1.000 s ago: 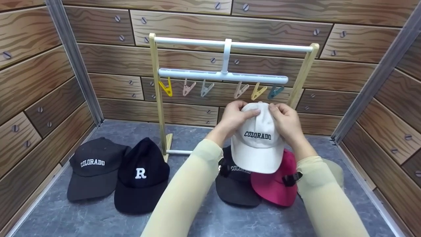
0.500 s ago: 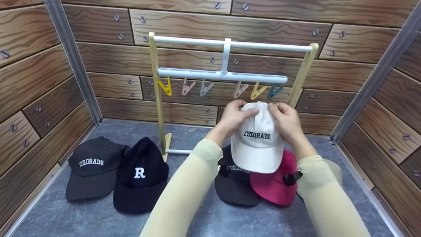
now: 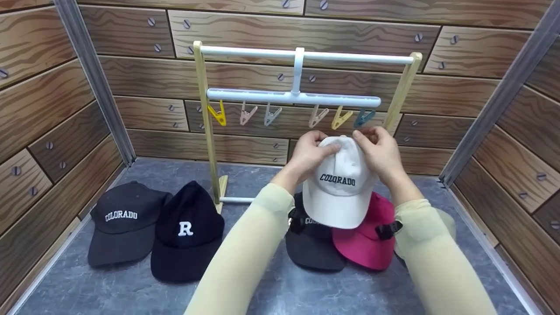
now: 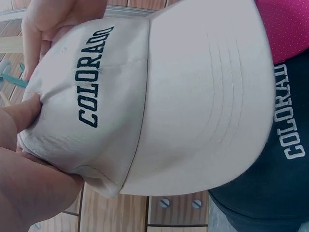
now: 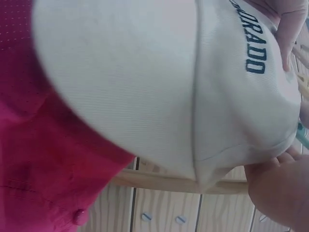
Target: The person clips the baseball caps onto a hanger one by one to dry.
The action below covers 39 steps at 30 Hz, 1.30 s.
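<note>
Head view: the left hand (image 3: 307, 152) pinches the top of a white COLORADO baseball cap (image 3: 337, 188), held between it and the right hand (image 3: 383, 152), whose grip is unclear, seemingly a positioning step, with opening the teal clip (image 3: 361, 120) above the right hand probably needed next.
</note>
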Available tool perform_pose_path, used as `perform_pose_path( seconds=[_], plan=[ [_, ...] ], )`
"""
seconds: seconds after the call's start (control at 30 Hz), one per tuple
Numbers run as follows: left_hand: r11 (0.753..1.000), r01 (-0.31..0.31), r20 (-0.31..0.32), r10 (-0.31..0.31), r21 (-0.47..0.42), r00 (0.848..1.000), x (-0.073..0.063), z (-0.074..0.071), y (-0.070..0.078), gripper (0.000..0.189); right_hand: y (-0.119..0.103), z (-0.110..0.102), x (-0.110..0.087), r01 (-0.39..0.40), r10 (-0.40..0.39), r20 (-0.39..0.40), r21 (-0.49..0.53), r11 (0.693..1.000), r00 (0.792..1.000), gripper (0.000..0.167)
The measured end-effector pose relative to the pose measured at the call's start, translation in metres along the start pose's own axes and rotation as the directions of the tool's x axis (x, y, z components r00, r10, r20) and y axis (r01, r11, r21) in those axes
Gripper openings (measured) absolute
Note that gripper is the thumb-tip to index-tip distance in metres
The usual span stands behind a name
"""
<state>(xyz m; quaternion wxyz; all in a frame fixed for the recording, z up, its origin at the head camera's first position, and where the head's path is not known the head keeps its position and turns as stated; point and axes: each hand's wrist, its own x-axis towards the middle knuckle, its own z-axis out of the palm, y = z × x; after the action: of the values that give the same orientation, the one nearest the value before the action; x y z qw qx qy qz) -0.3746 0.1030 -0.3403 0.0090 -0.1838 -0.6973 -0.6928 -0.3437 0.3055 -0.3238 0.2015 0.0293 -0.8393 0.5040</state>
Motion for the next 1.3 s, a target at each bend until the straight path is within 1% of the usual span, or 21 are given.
perform_pose_path(
  seconds=[0.2,0.5,0.6,0.7,0.83,0.93,1.07,1.17,1.3],
  plan=[
    [1.0,0.006,-0.018,-0.007,-0.013,1.0,0.0,0.002,0.003,0.022,-0.013,0.002,0.004,-0.003,0.001,-0.085,-0.018,1.0,0.996,0.063],
    [1.0,0.006,-0.068,-0.006,-0.005,0.998,0.0,-0.001,0.002,0.022,-0.03,0.011,0.013,-0.016,0.02,-0.137,0.029,0.999,0.99,0.062],
    [1.0,0.007,-0.072,-0.007,-0.005,0.997,0.0,-0.002,0.002,0.023,-0.033,0.011,0.014,-0.023,0.032,-0.159,0.06,0.998,0.987,0.061],
    [1.0,0.009,-0.07,-0.008,0.014,0.997,0.0,-0.001,0.002,0.025,-0.034,0.012,0.015,-0.026,0.039,-0.183,0.071,0.997,0.982,0.062],
    [0.999,0.014,-0.07,-0.011,0.035,0.997,0.0,-0.001,0.004,0.026,-0.036,0.011,0.015,-0.033,0.039,-0.238,0.026,0.999,0.971,0.06],
    [1.0,0.025,-0.07,-0.024,0.014,0.997,-0.001,-0.001,0.006,0.026,-0.037,0.012,0.016,-0.043,0.042,-0.273,0.003,0.999,0.961,0.06],
    [0.999,0.033,-0.068,-0.033,-0.007,0.997,-0.001,-0.002,0.007,0.024,-0.041,0.013,0.017,-0.062,0.06,-0.295,0.004,0.998,0.954,0.064],
    [1.0,0.024,-0.072,-0.023,0.014,0.997,-0.001,-0.002,0.008,0.025,-0.042,0.013,0.019,-0.079,0.074,-0.307,-0.004,0.997,0.949,0.066],
    [1.0,0.017,-0.079,-0.015,0.025,0.997,-0.001,-0.003,0.008,0.025,-0.044,0.013,0.021,-0.096,0.076,-0.326,-0.044,0.994,0.942,0.067]
  ],
)
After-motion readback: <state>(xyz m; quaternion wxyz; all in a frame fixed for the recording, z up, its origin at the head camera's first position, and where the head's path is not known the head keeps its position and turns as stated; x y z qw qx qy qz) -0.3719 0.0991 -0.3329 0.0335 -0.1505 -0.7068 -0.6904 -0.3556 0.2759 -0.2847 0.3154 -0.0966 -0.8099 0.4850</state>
